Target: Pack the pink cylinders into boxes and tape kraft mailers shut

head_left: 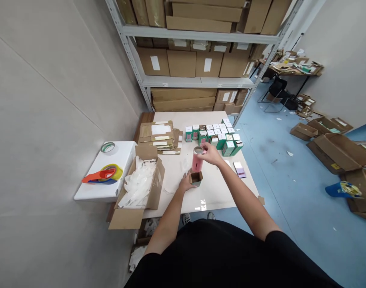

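Note:
My right hand (211, 154) grips a pink cylinder with a silver-coloured top (197, 161) near its upper end. The cylinder is upright, just behind and above a small open-topped box (196, 179). My left hand (186, 182) is closed round the left side of that box, whose brown inside shows with nothing visible in it. Beyond my right hand stand several green and white boxes (228, 148) in close rows, some with their tops up. A small purple and white packet (239, 170) lies to the right of my right forearm.
A carton of white plastic bags (141, 184) stands at the table's left. Behind it lie stacked flattened cartons (157, 134). An orange tape dispenser (99, 175) and a tape roll (107, 147) rest on a white box (123, 160). A shelf rack with cartons (197, 82) stands behind the table (215, 200).

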Action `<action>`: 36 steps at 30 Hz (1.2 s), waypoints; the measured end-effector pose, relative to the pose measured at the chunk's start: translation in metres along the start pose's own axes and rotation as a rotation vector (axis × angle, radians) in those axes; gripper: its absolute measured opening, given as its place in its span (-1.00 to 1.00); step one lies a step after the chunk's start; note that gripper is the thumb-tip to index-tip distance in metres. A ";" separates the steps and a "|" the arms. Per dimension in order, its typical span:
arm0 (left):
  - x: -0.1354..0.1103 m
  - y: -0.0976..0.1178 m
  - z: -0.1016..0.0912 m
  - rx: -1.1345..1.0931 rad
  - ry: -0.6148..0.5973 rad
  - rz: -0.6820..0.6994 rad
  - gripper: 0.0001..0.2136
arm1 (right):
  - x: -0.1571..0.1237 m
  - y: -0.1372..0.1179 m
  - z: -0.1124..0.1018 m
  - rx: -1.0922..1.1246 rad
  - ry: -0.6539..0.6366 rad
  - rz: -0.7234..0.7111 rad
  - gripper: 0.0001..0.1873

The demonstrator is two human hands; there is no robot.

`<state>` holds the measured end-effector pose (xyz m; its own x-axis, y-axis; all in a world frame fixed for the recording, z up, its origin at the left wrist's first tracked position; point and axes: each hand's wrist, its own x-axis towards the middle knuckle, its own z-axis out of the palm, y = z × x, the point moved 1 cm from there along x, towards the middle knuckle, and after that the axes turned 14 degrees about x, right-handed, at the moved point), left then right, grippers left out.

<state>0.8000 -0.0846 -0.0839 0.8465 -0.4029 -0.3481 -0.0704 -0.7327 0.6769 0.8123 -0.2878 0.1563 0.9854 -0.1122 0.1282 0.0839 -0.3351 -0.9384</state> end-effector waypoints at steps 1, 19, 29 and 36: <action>-0.004 0.006 -0.008 0.056 0.028 -0.041 0.31 | 0.005 -0.009 -0.006 0.011 -0.005 -0.012 -0.61; -0.072 0.211 -0.140 -0.416 0.702 0.348 0.02 | -0.002 -0.012 -0.038 0.636 -0.302 -0.100 -0.20; -0.076 0.220 -0.122 -0.629 0.602 0.364 0.15 | -0.049 0.030 -0.016 0.739 -0.282 0.049 0.14; -0.068 0.221 -0.124 -0.637 0.651 0.302 0.18 | -0.059 0.033 -0.024 0.634 -0.287 0.004 0.31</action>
<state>0.7925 -0.1510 0.1692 0.9803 -0.0016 0.1977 -0.1961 -0.1345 0.9713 0.7535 -0.3147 0.1256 0.9788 0.1687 0.1161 0.0642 0.2855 -0.9562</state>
